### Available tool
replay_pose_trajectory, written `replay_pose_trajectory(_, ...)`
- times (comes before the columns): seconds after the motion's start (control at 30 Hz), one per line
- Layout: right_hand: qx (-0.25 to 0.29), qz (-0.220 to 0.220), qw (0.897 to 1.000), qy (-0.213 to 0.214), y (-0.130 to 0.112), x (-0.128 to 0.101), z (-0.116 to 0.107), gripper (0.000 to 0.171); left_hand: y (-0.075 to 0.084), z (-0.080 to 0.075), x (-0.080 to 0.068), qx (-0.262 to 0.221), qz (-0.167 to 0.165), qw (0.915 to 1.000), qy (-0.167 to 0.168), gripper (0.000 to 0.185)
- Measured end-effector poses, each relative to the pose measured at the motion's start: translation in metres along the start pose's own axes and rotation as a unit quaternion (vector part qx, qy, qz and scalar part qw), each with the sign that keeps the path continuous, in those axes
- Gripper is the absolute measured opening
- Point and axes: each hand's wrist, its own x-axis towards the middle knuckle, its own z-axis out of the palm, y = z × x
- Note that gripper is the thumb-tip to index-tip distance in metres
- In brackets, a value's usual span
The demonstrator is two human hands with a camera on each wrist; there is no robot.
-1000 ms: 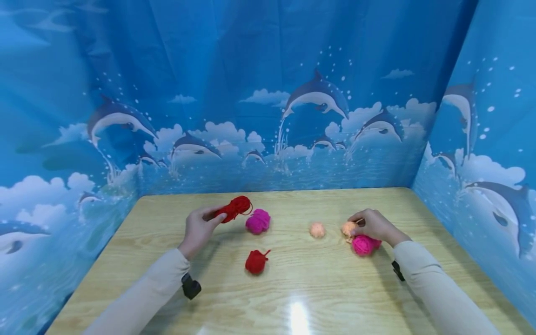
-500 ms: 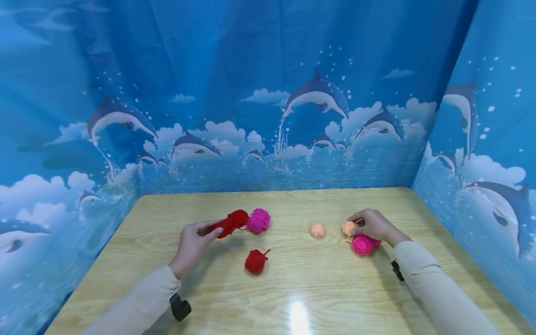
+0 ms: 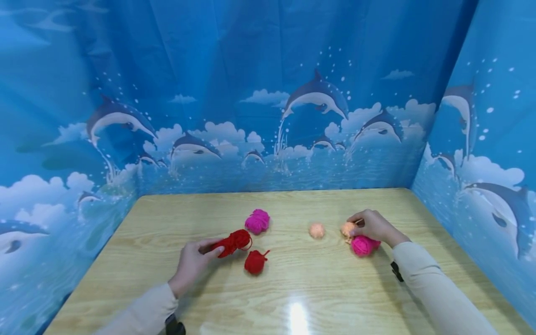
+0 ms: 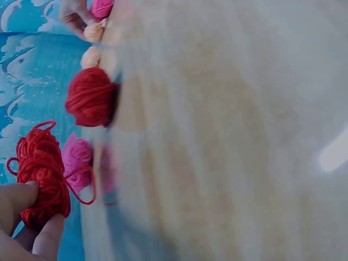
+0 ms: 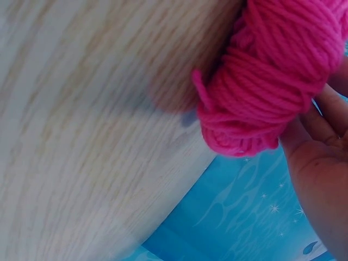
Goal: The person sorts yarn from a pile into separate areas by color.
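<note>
Head view, left to right. Left hand [image 3: 193, 264] pinches a loose red yarn skein [image 3: 232, 242] between thumb and fingers, holding it low over the wooden table [image 3: 335, 293], just left of a red yarn ball [image 3: 255, 262] that lies on the wood; skein and ball look near, whether touching I cannot tell. Behind them, a magenta yarn ball [image 3: 257, 221] sits alone. Further right, a small peach yarn ball [image 3: 317, 230], apart from the rest. Right hand [image 3: 374, 225] curls its fingers on a second peach ball [image 3: 348, 229], with a pink yarn ball [image 3: 363, 245] tucked under the palm, touching it.

Progress, as judged: like colours appear to be gathering. Red is nearly beside red; the two peach balls and the two pink ones are apart.

Against the earlier frames: the left hand has drawn back toward the body and down, carrying the skein away from the magenta ball to the red one. The right hand has not shifted.
</note>
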Motion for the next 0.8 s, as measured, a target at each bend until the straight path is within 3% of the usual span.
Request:
replay_pose_trajectory(0.23, 0.004, 0.003, 1.000, 0.000, 0.001, 0.001, 0.001, 0.036, -0.010, 0.009, -0.008, 0.028, 0.018, 0.9994, 0.011, 0.020)
replay_pose_trajectory(0.5, 0.001, 0.011, 1.000, -0.003, 0.001, 0.001, 0.001, 0.036, -0.017, 0.013, -0.013, 0.075, 0.054, 0.9956, -0.015, 0.021)
replay_pose_trajectory(0.8, 0.001, 0.003, 1.000, -0.002, -0.001, -0.001, 0.000, 0.037, -0.017, 0.014, -0.011, 0.132, 0.087, 0.9872, -0.017, 0.022)
